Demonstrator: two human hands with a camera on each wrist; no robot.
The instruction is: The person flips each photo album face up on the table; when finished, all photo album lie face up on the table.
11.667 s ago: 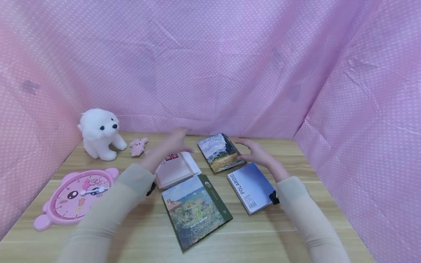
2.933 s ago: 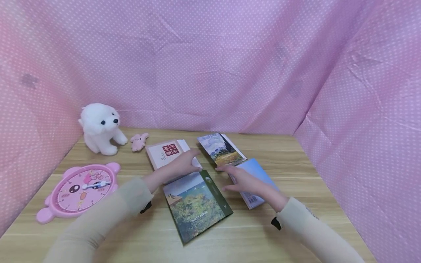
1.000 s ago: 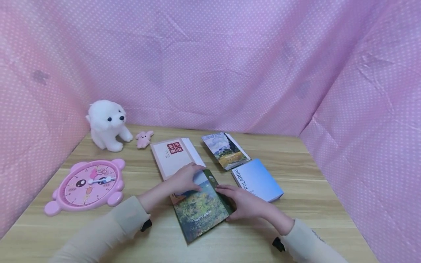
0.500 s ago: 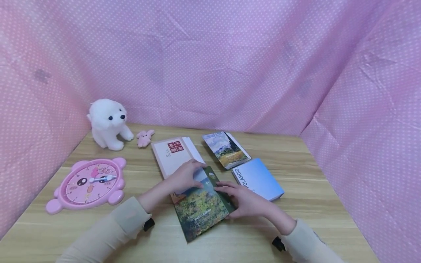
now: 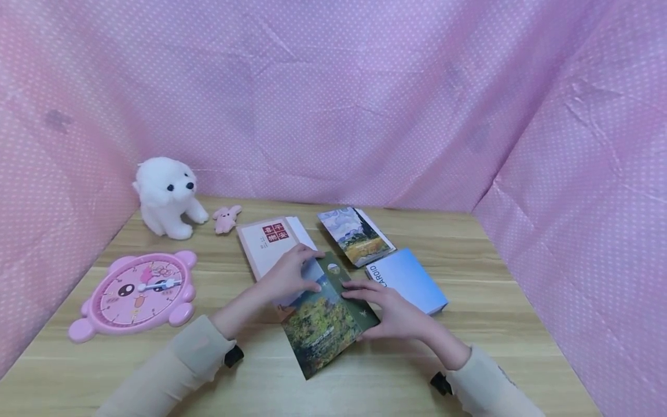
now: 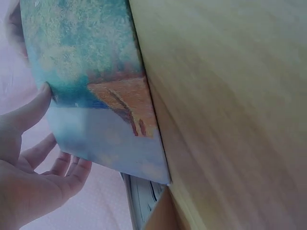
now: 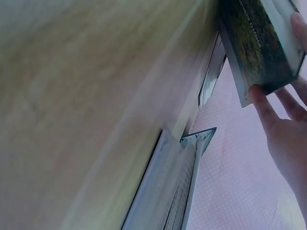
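Note:
Both hands hold a photo album (image 5: pixel 323 330) with a garden-and-sea painting on its cover and a dark green spine strip. My left hand (image 5: pixel 283 275) grips its far edge; in the left wrist view, the thumb touches one side and curled fingers (image 6: pixel 79 175) meet the end edge. At the green strip, my right hand (image 5: pixel 396 313) pinches the album. The right wrist view has a digit of the right hand (image 7: pixel 285 134) at the album's corner. The album's green side is tilted up from the table. Just beyond lies a pale book (image 5: pixel 263 255) with red characters, partly hidden.
A blue-and-white POLAROID album (image 5: pixel 414 284) lies right of the right hand, beside a book with a wheat-field painting (image 5: pixel 354 237). On the left are a pink toy clock (image 5: pixel 140 292), a white plush dog (image 5: pixel 167 200) and a small pink toy (image 5: pixel 226 220). Pink dotted cloth (image 5: pixel 333 104) encloses the table.
Both hands moved from above the books to the photo album and took hold of it. Its green side has risen and turned slightly upward over the last half second. The other books stay put.

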